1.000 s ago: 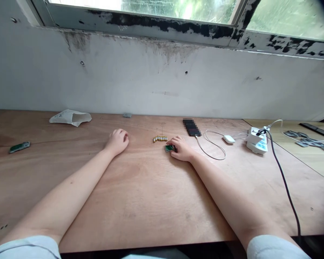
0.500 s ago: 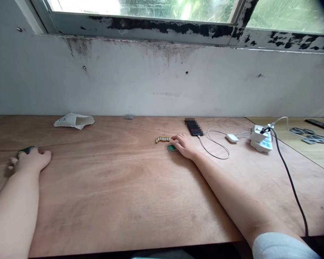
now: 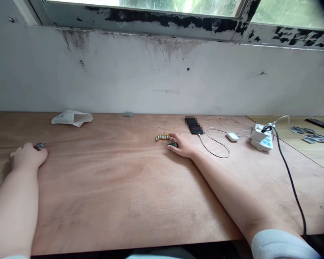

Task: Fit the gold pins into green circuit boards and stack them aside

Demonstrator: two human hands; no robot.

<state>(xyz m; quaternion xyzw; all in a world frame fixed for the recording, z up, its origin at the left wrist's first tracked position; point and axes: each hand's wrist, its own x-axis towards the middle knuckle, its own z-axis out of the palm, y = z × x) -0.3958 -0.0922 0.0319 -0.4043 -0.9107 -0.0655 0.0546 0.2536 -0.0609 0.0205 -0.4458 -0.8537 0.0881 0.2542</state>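
Note:
My left hand (image 3: pixel 29 157) lies curled at the far left of the plywood table (image 3: pixel 102 180). Its fingers cover a small green and grey device, and only a grey end (image 3: pixel 39 146) shows past the fingertips. My right hand (image 3: pixel 182 145) sits mid-table, its thumb and fingers around a small green circuit board (image 3: pixel 172 145), which is mostly hidden. Just beyond that hand's fingers, a short row of small batteries (image 3: pixel 162 137) lies on the wood, close but not clearly touching.
A phone (image 3: pixel 193 125) with a white cable (image 3: pixel 218 149) lies beyond my right hand. Further right stand a white power strip (image 3: pixel 261 138) and a white oval plug (image 3: pixel 232 136), with a black cord (image 3: pixel 290 176). A paper bag (image 3: pixel 72 118) lies by the wall.
Over the last second my left hand has moved far left onto the green device, now covering most of it. My right hand has shifted little, and the view has tilted slightly.

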